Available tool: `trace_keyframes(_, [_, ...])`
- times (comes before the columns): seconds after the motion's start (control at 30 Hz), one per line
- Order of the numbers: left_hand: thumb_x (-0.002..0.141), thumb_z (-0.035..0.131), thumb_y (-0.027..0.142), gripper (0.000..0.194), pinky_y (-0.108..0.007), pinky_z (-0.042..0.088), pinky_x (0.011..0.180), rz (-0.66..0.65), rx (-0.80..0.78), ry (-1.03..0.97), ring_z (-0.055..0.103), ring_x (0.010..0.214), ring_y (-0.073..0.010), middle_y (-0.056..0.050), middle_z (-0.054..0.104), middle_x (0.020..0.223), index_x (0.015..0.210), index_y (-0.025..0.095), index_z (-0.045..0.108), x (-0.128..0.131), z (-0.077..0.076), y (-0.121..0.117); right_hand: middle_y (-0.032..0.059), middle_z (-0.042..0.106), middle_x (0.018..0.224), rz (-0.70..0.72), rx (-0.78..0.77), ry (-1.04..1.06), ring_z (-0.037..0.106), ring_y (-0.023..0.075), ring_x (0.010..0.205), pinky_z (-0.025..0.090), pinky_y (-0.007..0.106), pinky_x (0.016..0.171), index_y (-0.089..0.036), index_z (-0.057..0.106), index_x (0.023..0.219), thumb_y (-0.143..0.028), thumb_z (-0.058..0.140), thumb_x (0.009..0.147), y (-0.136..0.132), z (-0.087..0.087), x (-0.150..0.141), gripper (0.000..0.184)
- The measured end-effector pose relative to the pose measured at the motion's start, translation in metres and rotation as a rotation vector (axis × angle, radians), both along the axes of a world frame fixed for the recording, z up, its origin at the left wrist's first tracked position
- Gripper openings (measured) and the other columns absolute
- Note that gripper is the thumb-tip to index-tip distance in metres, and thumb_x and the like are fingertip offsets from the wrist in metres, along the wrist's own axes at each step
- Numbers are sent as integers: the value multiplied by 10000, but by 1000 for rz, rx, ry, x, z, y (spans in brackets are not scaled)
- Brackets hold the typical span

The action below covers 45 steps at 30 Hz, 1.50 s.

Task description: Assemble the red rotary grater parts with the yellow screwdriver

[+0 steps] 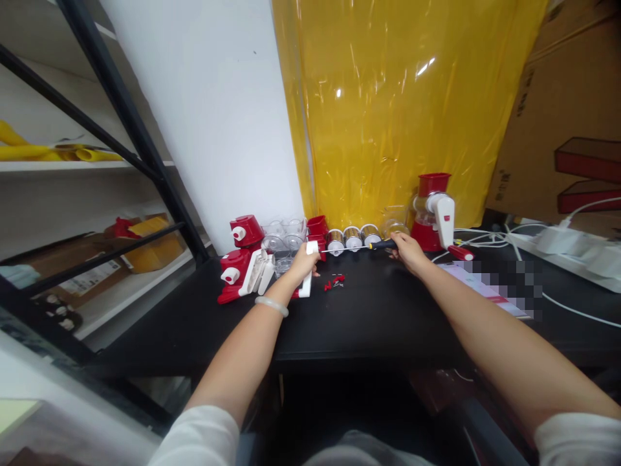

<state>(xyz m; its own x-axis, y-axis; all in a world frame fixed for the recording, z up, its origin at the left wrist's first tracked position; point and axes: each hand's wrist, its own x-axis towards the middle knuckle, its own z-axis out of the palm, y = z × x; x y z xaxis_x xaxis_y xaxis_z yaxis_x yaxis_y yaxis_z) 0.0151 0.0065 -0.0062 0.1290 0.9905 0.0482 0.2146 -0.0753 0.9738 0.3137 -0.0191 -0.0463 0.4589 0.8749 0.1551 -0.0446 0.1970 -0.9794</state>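
Note:
My left hand [303,264] is closed around a white crank handle [312,247], its lower part hanging below my fingers. In my right hand [407,251] is a screwdriver [382,245] with a black and yellow grip. Its long thin shaft lies level and points left, with the tip at the crank handle; whether it sits in a screw is too small to tell. Below the shaft, small red pieces and screws [334,283] lie on the black table [349,330]. Behind it stand three metal grater drums [352,239].
Left of my hands are red grater bodies [244,230], more white handles [258,272] and clear plastic parts [286,232]. An assembled red and white rotary grater [434,217] stands at the right. Near it are cables, a lit screen [478,285] and a power strip [572,259].

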Motion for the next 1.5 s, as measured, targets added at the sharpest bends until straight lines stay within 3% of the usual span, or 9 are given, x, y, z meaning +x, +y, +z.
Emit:
trace_keyframes(0.23, [762,616,72,425,-231,469,449,-46,-18,-19,420,392,-89,104,457,626,1135,215,473,1,-1,-1,-21,607,703,93,79,290,563,104,536,492,230,533,-210,634,874,-213,617,788,-5,11,-3,88])
trace_keyframes(0.47, [789,611,66,438,-249,482,458,-8,18,28,440,394,-105,101,453,612,1187,202,487,0,-6,6,13,542,509,-42,-26,-49,501,135,426,410,267,455,-187,636,724,-542,642,901,-3,6,3,396])
trace_keyframes(0.57, [805,602,66,425,-256,485,457,19,28,70,452,400,-111,95,467,621,1193,197,488,-2,-8,9,-16,477,451,-35,-3,-193,438,122,396,353,259,425,-193,624,701,-524,667,881,-2,2,4,379])
trace_keyframes(0.7, [806,623,76,425,-258,495,466,20,13,89,472,415,-114,91,474,626,1193,197,495,-2,-9,9,-42,534,551,-7,49,0,454,105,431,387,229,444,-213,619,851,-340,667,819,-2,5,1,140])
trace_keyframes(0.83, [801,626,72,421,-249,488,451,1,6,75,458,404,-106,95,467,619,1178,203,493,-1,-10,8,-48,575,652,73,71,176,503,100,462,446,224,469,-241,563,906,-268,645,782,-3,11,-1,151])
trace_keyframes(1.07, [789,651,73,420,-251,479,443,12,10,52,450,393,-100,94,476,632,1156,202,493,-2,-10,11,-53,451,472,-14,-9,-51,423,105,401,468,248,453,-222,569,776,-531,633,895,-1,5,1,337])
trace_keyframes(1.2, [796,623,73,420,-251,486,455,0,9,61,443,399,-97,93,476,639,1171,205,485,-4,-12,12,-81,397,443,29,-2,-29,378,98,400,494,246,491,-226,584,800,-418,646,879,-3,5,0,217])
trace_keyframes(1.37, [792,627,88,428,-255,492,465,-9,1,62,442,407,-98,91,475,648,1179,208,489,-4,-12,12,-38,576,642,95,27,154,494,102,487,481,227,498,-228,588,886,-233,625,785,-7,12,-4,108])
trace_keyframes(1.5, [786,639,92,428,-249,482,458,-7,-5,53,440,404,-96,93,467,648,1167,213,487,-3,-11,12,-24,564,611,95,18,133,496,118,471,485,250,493,-227,564,849,-312,600,858,-4,10,-1,93])
